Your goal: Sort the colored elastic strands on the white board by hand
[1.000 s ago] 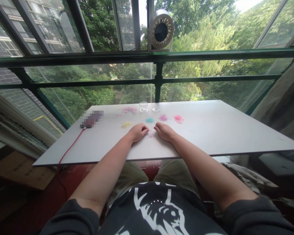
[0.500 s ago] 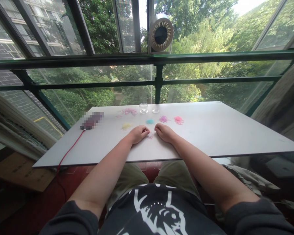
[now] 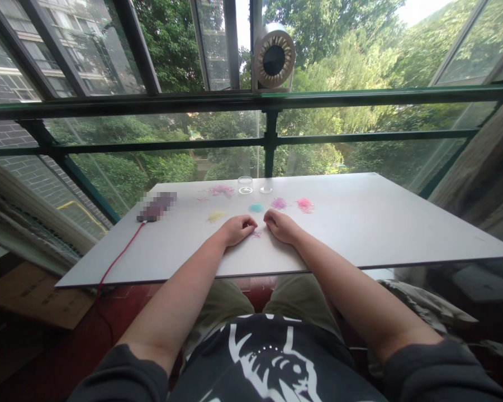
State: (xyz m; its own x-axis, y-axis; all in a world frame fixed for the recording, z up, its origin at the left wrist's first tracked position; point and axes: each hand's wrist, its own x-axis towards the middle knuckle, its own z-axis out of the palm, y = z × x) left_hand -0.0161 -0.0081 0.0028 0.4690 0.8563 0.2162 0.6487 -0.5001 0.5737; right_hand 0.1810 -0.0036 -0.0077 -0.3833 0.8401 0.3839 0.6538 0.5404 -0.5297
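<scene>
My left hand [image 3: 237, 230] rests on the white table, its fingers curled closed beside a small pinkish pile [image 3: 257, 233]. On the other side of that pile is my right hand [image 3: 279, 226], also closed; anything in either hand is too small to make out. Just beyond my hands lie a turquoise pile [image 3: 255, 207] and a purple pile [image 3: 279, 203]. A coral-pink pile [image 3: 304, 205] sits farther right, a yellow pile [image 3: 216, 215] to the left. Behind them are a loose pink pile [image 3: 222, 191], a clear round container [image 3: 245, 186] and a clear shallow dish or lid [image 3: 265, 190].
The white table [image 3: 385, 223] stands against a green railing [image 3: 171, 146] and windows. A blurred-out dark object [image 3: 157, 206] with a red cable [image 3: 121, 254] lies at the table's left. A round silver device [image 3: 274, 58] is above the railing.
My left fingertips have shifted very slightly near the small pinkish pile. Otherwise the hands and piles look the same, with a tiny shift of the whole view.
</scene>
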